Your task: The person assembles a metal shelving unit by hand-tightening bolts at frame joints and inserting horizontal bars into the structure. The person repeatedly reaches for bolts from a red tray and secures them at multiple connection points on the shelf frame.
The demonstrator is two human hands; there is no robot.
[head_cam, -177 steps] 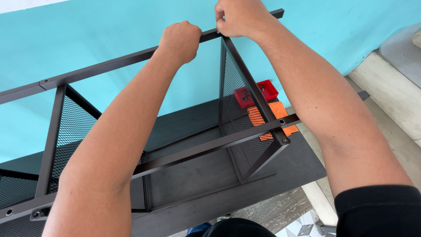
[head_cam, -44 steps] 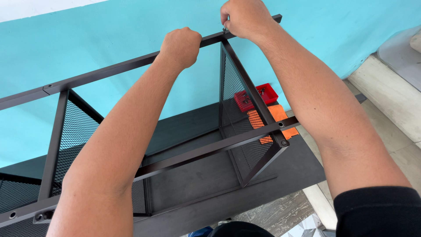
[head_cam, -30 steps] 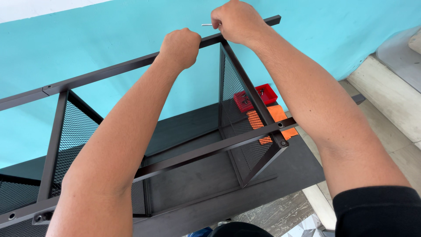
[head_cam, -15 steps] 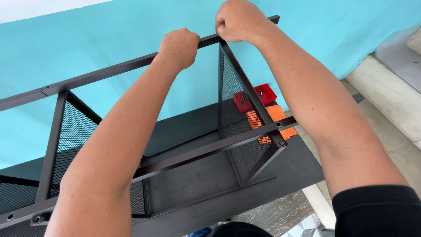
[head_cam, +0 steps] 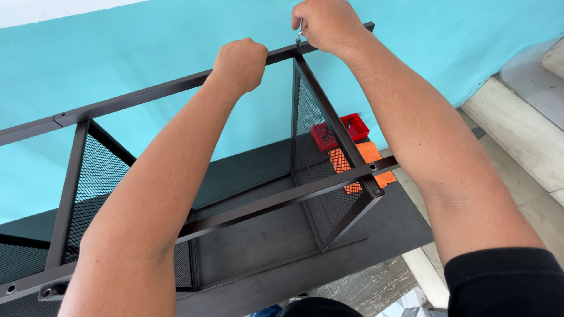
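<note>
Turquoise wall (head_cam: 147,53) fills the background, with a pale stone step (head_cam: 517,129) at the right and a patterned floor (head_cam: 376,287) below. Against the wall stands a black metal shelf frame (head_cam: 282,199) with mesh side panels (head_cam: 320,158), lying over a dark board (head_cam: 252,240).

At the frame's far upper corner, the right hand (head_cam: 329,23) has its fingers pinched tightly around a small silvery hex key (head_cam: 299,36), whose tip meets the top rail (head_cam: 147,94) where the mesh panel joins it. That wrist is bent down, and the forearm runs back to a black sleeve (head_cam: 505,282) at the lower right.

The left hand (head_cam: 241,61) is clenched in a fist around the same top rail, just left of the corner, its arm stretched straight out from the lower left.

Behind the mesh, a small red tray (head_cam: 346,130) sits on the dark board and holds a few small dark screws (head_cam: 348,124); an orange card (head_cam: 364,164) lies just beside it.
</note>
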